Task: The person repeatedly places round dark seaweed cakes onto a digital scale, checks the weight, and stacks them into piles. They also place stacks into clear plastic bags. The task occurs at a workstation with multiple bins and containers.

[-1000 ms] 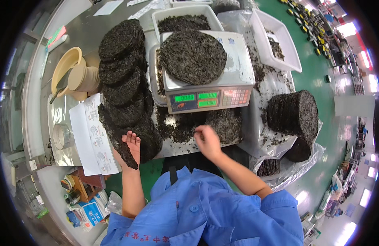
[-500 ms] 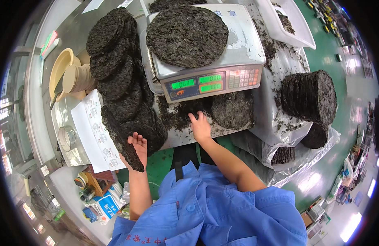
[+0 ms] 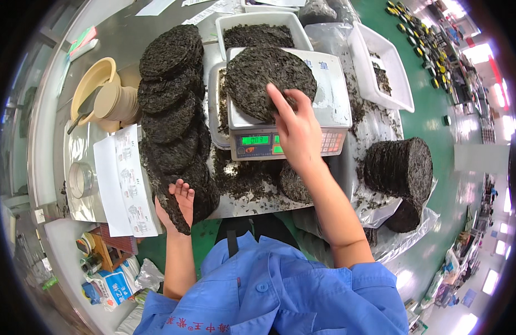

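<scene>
On the digital scale (image 3: 339, 95) lies a dark, round dried seaweed cake (image 3: 258, 70). My right hand (image 3: 297, 125) is over this cake's near right part, its index finger stretched out and fingers apart; whether the tips touch the surface I cannot tell. At the table's near left, my left hand (image 3: 182, 195) holds another seaweed cake (image 3: 171, 204) tilted on edge, the fingertips showing beside it. Overlapping seaweed cakes (image 3: 168, 50) run in a row left of the scale. Part of one more cake (image 3: 294, 184) shows below the scale, behind my right forearm.
Loose seaweed bits (image 3: 244, 184) litter the table. A white tray (image 3: 302, 33) of seaweed stands behind the scale, another white tray (image 3: 400, 89) at the right. A tall seaweed stack (image 3: 397, 167) stands on plastic at the right. A yellow basin (image 3: 79, 86) and printed sheets (image 3: 118, 190) lie left.
My right hand has risen from the loose seaweed below the scale to over the cake on it. The left hand keeps its tilted cake. The whole view has shifted a little.
</scene>
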`<state>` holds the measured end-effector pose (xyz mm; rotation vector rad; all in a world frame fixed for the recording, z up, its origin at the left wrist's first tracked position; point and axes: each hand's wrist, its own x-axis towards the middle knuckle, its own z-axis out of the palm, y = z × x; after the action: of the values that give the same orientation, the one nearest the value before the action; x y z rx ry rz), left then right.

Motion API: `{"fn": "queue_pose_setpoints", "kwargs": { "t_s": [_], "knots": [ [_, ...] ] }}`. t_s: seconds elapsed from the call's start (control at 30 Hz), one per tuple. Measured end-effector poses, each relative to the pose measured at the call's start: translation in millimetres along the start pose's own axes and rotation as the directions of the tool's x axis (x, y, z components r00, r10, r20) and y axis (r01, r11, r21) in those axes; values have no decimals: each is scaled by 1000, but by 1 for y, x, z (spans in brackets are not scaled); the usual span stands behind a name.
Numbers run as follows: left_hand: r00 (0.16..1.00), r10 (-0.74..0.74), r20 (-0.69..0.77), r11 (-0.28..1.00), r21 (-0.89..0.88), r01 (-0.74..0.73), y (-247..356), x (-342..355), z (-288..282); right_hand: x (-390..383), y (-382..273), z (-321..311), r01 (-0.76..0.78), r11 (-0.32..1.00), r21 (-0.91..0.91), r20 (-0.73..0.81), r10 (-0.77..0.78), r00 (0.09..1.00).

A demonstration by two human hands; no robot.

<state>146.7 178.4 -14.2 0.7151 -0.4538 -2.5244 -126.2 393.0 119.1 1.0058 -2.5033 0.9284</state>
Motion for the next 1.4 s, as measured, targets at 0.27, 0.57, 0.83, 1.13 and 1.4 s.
{"fn": "queue_pose_setpoints", "kwargs": {
  "t_s": [0.27,0.57,0.83,1.13,1.4],
  "knots": [
    [992,88,-90,995,-35,-92,16,-16,-28,-104,-41,54,152,956,252,121,-186,975],
    [996,86,20,995,-48,-85,16,-25,-57,-171,-10,234,578,795,-185,775,-244,583],
    [997,33,65,999,-40,-30,13,-15,-50,-160,41,268,-287,939,190,852,-12,524],
    [996,-13,84,998,68,7,20,6,-31,-194,86,188,-173,974,-145,480,222,849],
    [991,-5,137,998,64,-4,26,20,-10,-211,72,197,-101,993,54,469,64,881]
  ]
}}
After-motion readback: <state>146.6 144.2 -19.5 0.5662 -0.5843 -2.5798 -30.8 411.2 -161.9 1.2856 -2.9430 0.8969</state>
